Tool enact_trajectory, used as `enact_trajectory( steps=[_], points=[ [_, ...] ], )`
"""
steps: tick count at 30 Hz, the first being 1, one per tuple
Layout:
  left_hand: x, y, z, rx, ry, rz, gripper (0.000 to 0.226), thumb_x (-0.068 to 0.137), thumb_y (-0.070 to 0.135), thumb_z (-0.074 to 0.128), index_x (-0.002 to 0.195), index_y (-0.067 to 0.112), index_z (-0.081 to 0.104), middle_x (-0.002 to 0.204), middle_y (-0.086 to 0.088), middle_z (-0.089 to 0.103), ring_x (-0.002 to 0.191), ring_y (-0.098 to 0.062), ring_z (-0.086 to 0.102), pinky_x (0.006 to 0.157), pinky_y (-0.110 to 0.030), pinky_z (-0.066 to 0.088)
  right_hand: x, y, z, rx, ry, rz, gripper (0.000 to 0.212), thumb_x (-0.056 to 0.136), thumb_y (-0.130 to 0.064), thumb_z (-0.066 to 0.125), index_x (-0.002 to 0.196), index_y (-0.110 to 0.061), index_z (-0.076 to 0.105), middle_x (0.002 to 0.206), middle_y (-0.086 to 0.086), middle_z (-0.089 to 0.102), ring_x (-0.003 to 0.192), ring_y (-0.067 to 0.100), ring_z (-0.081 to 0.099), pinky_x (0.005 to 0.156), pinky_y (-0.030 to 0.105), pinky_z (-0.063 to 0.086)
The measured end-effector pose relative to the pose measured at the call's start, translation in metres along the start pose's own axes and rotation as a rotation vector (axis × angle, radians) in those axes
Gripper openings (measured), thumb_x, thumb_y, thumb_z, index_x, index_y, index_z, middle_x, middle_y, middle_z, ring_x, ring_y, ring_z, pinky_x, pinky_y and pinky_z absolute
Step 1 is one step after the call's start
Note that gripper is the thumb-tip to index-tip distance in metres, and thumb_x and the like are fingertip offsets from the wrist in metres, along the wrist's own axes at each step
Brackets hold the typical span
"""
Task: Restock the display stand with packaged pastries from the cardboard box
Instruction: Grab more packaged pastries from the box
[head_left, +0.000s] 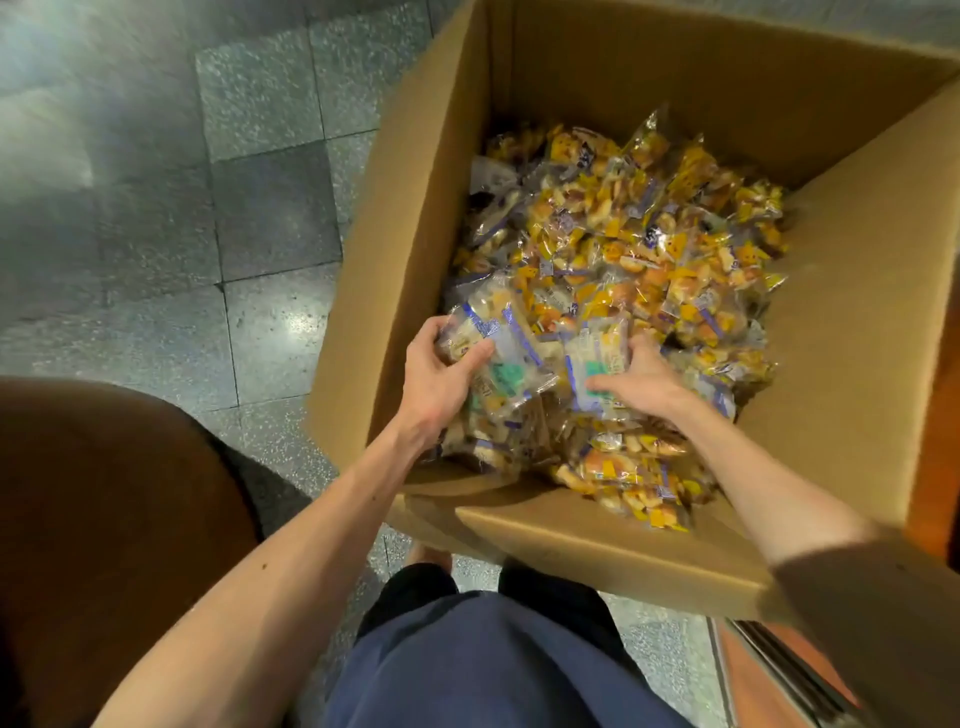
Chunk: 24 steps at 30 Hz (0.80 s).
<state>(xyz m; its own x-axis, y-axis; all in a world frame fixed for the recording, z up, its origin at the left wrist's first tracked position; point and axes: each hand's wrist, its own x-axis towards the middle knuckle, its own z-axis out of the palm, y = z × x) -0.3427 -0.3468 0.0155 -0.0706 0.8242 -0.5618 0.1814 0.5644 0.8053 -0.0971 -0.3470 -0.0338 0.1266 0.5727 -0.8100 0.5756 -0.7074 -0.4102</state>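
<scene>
Item: large brown corrugated cardboard box (597, 78), flaps open; glossy grey speckled stone floor tiles (156, 208) alongside. Contents: loose heap of crinkled yellow-and-purple pastry packets (649, 244). I see my left grip (441, 369) clamped on one clear blue-striped packet (506, 338) and my right grip (641, 374) clamped on a second clear packet (597, 353), both packets atop the heap's near side.

cardboard box (571, 78) tan | pastry packets (649, 234) yellow-purple | floor (156, 208) grey speckled
</scene>
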Motion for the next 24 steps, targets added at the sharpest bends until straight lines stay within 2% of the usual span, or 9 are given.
enact_trajectory(
  steps=[4, 7, 9, 12, 15, 18, 19, 22, 24],
  points=[
    [-0.018, 0.017, -0.018, -0.219, -0.045, -0.107, 0.032, 0.089, 0.016, 0.072, 0.117, 0.009, 0.059, 0.110, -0.017, 0.071, 0.099, -0.034, 0.071, 0.090, -0.060, 0.054, -0.019, -0.021, -0.009, 0.318, -0.029, -0.047, 0.101, 0.080, -0.027, 0.082, 0.156, -0.012, 0.018, 0.155, 0.001, 0.033, 0.142, 0.024, 0.034, 0.116, 0.042, 0.030],
    [-0.037, 0.027, -0.039, -0.271, -0.085, -0.166, 0.062, 0.078, 0.034, 0.080, 0.128, 0.007, 0.056, 0.113, -0.019, 0.070, 0.107, -0.039, 0.066, 0.097, -0.064, 0.047, -0.038, -0.040, -0.005, 0.387, -0.142, -0.040, 0.107, 0.081, -0.032, 0.080, 0.158, -0.011, 0.008, 0.164, 0.010, 0.017, 0.147, 0.028, 0.027, 0.116, 0.046, 0.029],
    [-0.050, 0.027, -0.057, -0.281, -0.117, -0.167, 0.055, 0.078, 0.034, 0.079, 0.123, 0.009, 0.059, 0.113, -0.019, 0.070, 0.107, -0.036, 0.066, 0.099, -0.061, 0.047, -0.058, -0.059, 0.003, 0.318, -0.203, -0.081, 0.105, 0.086, -0.036, 0.076, 0.158, -0.011, 0.004, 0.165, 0.010, 0.013, 0.148, 0.029, 0.026, 0.116, 0.046, 0.030],
    [-0.076, 0.023, -0.093, -0.297, -0.137, -0.164, 0.033, 0.089, 0.021, 0.068, 0.120, 0.014, 0.058, 0.095, -0.004, 0.075, 0.087, -0.021, 0.072, 0.080, -0.039, 0.056, -0.091, -0.087, 0.027, 0.333, -0.335, -0.144, 0.111, 0.082, -0.050, 0.074, 0.158, -0.011, 0.004, 0.161, 0.009, 0.020, 0.148, 0.027, 0.025, 0.120, 0.050, 0.026],
    [-0.106, 0.012, -0.135, -0.249, -0.106, -0.130, 0.036, 0.084, 0.025, 0.071, 0.117, 0.013, 0.060, 0.095, -0.006, 0.071, 0.082, -0.019, 0.067, 0.078, -0.037, 0.054, -0.118, -0.109, 0.064, 0.330, -0.475, -0.199, 0.123, 0.069, -0.070, 0.075, 0.159, -0.018, 0.009, 0.156, 0.006, 0.032, 0.144, 0.025, 0.034, 0.117, 0.063, 0.026],
    [-0.142, 0.000, -0.181, -0.233, -0.026, -0.116, 0.060, 0.071, 0.037, 0.080, 0.122, 0.025, 0.051, 0.109, -0.013, 0.069, 0.088, -0.022, 0.070, 0.079, -0.037, 0.058, -0.153, -0.139, 0.111, 0.363, -0.666, -0.223, 0.067, 0.088, -0.053, 0.063, 0.141, -0.017, 0.047, 0.129, -0.006, 0.065, 0.122, 0.008, 0.059, 0.110, 0.045, 0.037],
    [-0.154, -0.004, -0.197, -0.223, 0.006, -0.101, 0.062, 0.070, 0.038, 0.082, 0.121, 0.027, 0.049, 0.103, -0.012, 0.071, 0.083, -0.018, 0.071, 0.074, -0.032, 0.058, -0.167, -0.148, 0.128, 0.318, -0.704, -0.253, 0.059, 0.091, -0.052, 0.060, 0.138, -0.018, 0.052, 0.129, -0.007, 0.067, 0.121, 0.010, 0.061, 0.111, 0.048, 0.039],
    [-0.194, -0.020, -0.246, -0.247, 0.092, -0.057, 0.050, 0.078, 0.022, 0.077, 0.118, 0.023, 0.049, 0.075, 0.000, 0.073, 0.064, -0.005, 0.069, 0.058, -0.017, 0.052, -0.207, -0.174, 0.183, 0.178, -0.745, -0.319, 0.099, 0.073, -0.077, 0.066, 0.147, -0.014, 0.046, 0.144, 0.004, 0.056, 0.133, 0.025, 0.053, 0.111, 0.059, 0.038],
    [-0.221, -0.035, -0.282, -0.267, 0.148, -0.023, 0.045, 0.077, 0.022, 0.078, 0.115, 0.021, 0.054, 0.087, -0.001, 0.075, 0.076, -0.011, 0.073, 0.067, -0.023, 0.057, -0.234, -0.194, 0.220, 0.096, -0.744, -0.361, 0.099, 0.071, -0.082, 0.057, 0.138, -0.008, 0.054, 0.128, 0.008, 0.067, 0.114, 0.022, 0.065, 0.100, 0.043, 0.051]
  ],
)
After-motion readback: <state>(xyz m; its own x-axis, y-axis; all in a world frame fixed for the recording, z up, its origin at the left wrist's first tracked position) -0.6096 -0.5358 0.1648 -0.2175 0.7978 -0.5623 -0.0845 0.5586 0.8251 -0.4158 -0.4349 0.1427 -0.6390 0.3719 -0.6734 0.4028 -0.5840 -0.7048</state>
